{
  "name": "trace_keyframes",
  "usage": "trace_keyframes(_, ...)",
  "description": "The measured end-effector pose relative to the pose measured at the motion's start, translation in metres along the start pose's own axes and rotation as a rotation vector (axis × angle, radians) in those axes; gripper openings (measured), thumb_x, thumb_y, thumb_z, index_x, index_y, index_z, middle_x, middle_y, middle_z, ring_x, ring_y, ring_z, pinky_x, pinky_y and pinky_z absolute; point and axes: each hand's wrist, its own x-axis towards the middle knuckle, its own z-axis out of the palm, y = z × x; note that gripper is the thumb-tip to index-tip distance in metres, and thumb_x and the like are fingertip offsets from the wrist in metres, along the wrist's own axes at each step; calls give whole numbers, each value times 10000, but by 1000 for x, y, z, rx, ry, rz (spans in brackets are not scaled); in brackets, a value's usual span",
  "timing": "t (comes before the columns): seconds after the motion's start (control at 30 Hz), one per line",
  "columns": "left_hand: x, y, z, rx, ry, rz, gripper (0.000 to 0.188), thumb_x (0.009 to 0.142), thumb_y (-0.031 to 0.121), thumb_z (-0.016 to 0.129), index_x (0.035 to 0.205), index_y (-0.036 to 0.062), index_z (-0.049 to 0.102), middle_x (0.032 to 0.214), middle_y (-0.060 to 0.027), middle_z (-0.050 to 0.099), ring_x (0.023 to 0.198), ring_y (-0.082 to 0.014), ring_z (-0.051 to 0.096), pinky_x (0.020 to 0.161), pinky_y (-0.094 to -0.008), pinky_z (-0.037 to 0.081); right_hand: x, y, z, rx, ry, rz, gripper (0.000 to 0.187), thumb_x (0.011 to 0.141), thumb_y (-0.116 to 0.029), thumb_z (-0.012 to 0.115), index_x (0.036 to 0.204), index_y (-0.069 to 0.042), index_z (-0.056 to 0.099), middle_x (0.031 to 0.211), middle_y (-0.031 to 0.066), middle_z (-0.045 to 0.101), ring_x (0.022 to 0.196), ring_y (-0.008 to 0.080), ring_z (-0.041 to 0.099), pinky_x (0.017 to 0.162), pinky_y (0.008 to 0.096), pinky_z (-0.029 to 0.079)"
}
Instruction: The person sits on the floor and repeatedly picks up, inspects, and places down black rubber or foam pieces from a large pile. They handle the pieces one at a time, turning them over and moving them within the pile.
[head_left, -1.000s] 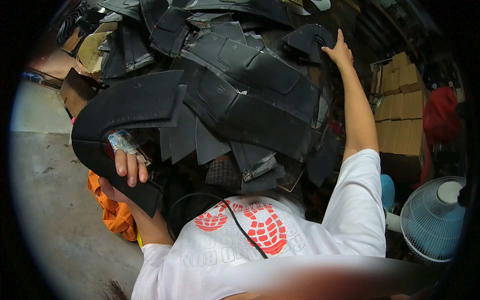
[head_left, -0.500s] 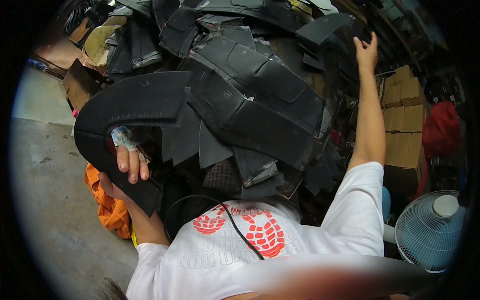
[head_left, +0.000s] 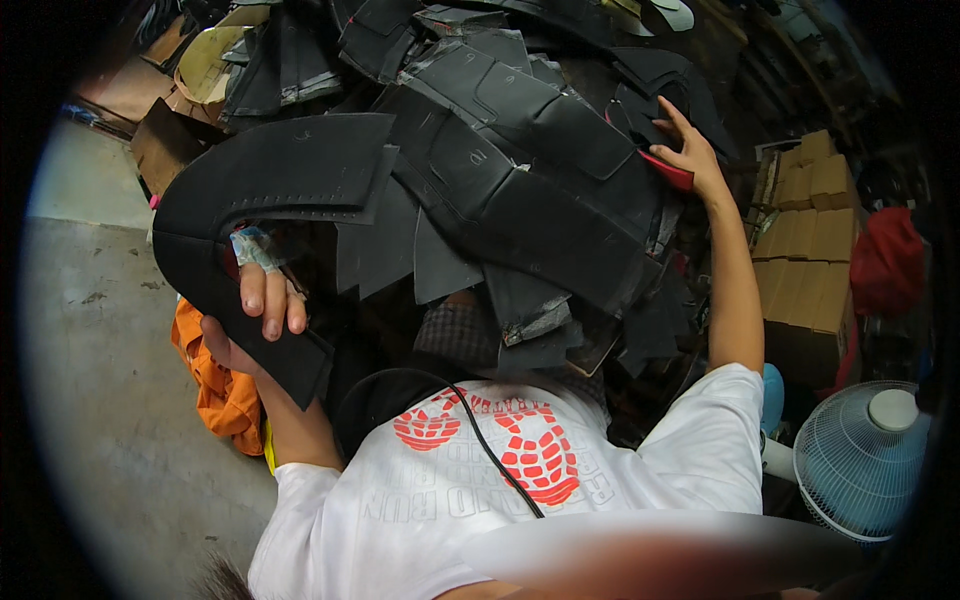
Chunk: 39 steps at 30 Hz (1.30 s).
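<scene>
Concrete floor [head_left: 100,400] runs down the person's left, and ahead rises a heap of black moulded panels [head_left: 520,170], with stacked cardboard boxes [head_left: 810,240] and a pale blue fan [head_left: 860,465] off to the right; an orange cloth [head_left: 215,385] lies bunched by the left forearm.

Since a second ago the right hand [head_left: 690,150] has come down off the upper right of the heap and now rests lower, on its right flank; its fingers are spread over a black panel beside a red piece [head_left: 668,170] (whether they pinch that piece I cannot tell); the reach looks like a search for the next piece to pull.

The left hand [head_left: 250,315] has hardly shifted; it is closed on the lower leg of a large curved black panel [head_left: 260,215], fingers wrapped over its front face, one of them bandaged; the panel arcs up and right from the grip, its broad end lying against the heap, well apart from the right hand.
</scene>
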Motion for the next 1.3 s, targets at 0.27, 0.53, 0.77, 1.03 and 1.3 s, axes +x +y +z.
trace_keyframes(0.27,-5,1,8,-3,-30,30,551,967,317,507,1444,101,335,990,-132,526,775,-202,550,744,-405,516,52,3,8,-282,105,-46,788,715,-216,656,1445,-305,370,1245,12,629,1067,296,595,959,408,456)
trace_keyframes(0.53,-14,14,6,12,42,-12,472,945,305,558,1265,-13,422,937,-84,511,801,-176,555,782,-359,486,18,-22,-20,-303,187,-161,674,806,-278,723,1416,-230,441,1092,123,659,994,294,630,887,379,470)
trace_keyframes(0.77,-8,8,0,-68,-13,-40,381,951,338,548,1176,42,462,923,-102,509,827,-200,560,814,-374,489,-2,-40,37,-424,-24,-67,697,845,-137,583,1463,-334,328,994,123,556,934,291,592,833,412,468)
trace_keyframes(1.03,-15,19,6,-37,-87,90,532,974,330,494,1447,134,352,1027,-153,522,835,-227,555,789,-427,507,-29,-59,16,-285,-138,-143,660,854,-301,555,1476,-283,334,1212,97,561,1086,294,549,942,388,433)
trace_keyframes(1.3,-20,30,5,-46,-81,74,543,968,322,512,1453,144,345,1021,-148,537,853,-221,562,791,-423,512,-57,-84,-30,60,-161,128,743,805,-82,695,1458,-256,388,1217,111,603,1113,238,561,967,373,424)
